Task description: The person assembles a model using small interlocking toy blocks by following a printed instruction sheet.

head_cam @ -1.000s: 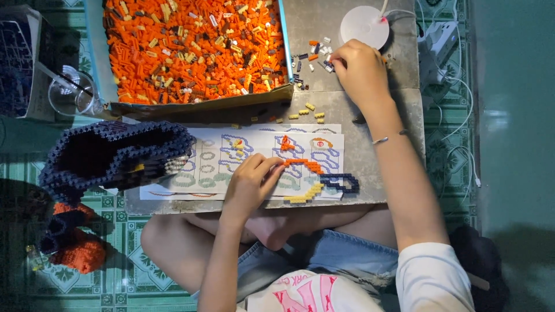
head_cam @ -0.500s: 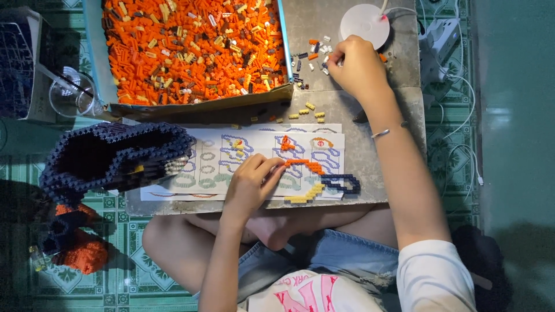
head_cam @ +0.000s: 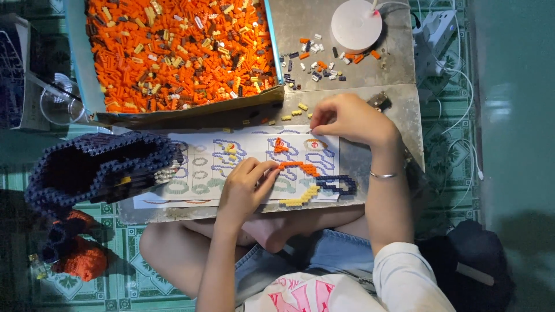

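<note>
A printed paper sheet (head_cam: 208, 164) with outlined shapes lies on a low grey table (head_cam: 381, 104). On it sit small brick pieces: an orange curved strip (head_cam: 300, 168), a yellow strip (head_cam: 302, 197) and a dark blue loop (head_cam: 338, 184). My left hand (head_cam: 245, 188) rests flat on the sheet, its fingertips touching the left end of the orange strip. My right hand (head_cam: 347, 118) hovers at the sheet's upper edge with fingers pinched together near some yellow bricks (head_cam: 296, 110); whether it holds a brick is hidden.
A large tray (head_cam: 173, 49) full of mostly orange bricks fills the table's far left. Loose mixed bricks (head_cam: 318, 60) and a white round lamp base (head_cam: 356, 24) lie at the far right. A dark blue brick build (head_cam: 98, 167) overhangs the left edge. Cables (head_cam: 457, 86) run on the right.
My right hand has come back from the loose bricks beside the white lamp base, toward me, down to the sheet's upper edge. The left hand has stayed on the sheet.
</note>
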